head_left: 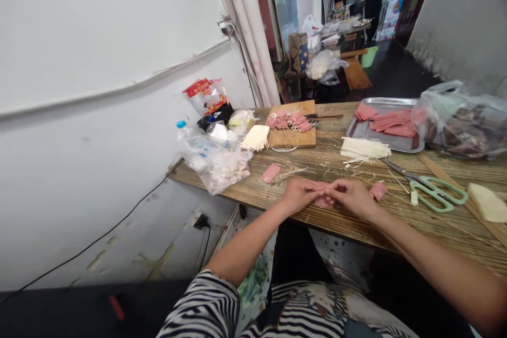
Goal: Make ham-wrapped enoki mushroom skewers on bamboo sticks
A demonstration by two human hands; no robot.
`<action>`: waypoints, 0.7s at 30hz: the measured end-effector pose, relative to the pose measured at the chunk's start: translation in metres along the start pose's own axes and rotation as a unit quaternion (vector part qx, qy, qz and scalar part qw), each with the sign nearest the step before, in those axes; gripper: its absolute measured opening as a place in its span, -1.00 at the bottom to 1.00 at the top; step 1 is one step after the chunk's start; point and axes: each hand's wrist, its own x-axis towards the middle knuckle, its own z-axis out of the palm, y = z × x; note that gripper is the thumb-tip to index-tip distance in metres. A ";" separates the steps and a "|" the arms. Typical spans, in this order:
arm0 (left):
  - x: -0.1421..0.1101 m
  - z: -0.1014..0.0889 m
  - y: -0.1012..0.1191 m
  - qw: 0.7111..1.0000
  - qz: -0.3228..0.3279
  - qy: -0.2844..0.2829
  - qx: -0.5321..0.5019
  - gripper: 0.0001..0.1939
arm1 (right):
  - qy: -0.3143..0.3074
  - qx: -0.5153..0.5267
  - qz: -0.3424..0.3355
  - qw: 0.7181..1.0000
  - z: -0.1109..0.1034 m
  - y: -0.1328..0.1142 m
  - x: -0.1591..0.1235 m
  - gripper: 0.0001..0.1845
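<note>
One pink slice, left hand and right hand pinching it, scissors nearby

We see a loose black-and-white striped fabric top, its wavy bands broken at the front by a blurred print in pale and brownish tones, with a dark grey-blue patch lower down. The matching striped left sleeve ends near the elbow, leaving the forearm bare. Below, we make out plain black legwear.
</note>
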 end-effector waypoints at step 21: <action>-0.004 -0.012 -0.019 0.954 0.185 -0.138 0.190 -0.72 | -0.020 -0.464 -0.378 0.801 0.000 0.023 -0.016 -0.64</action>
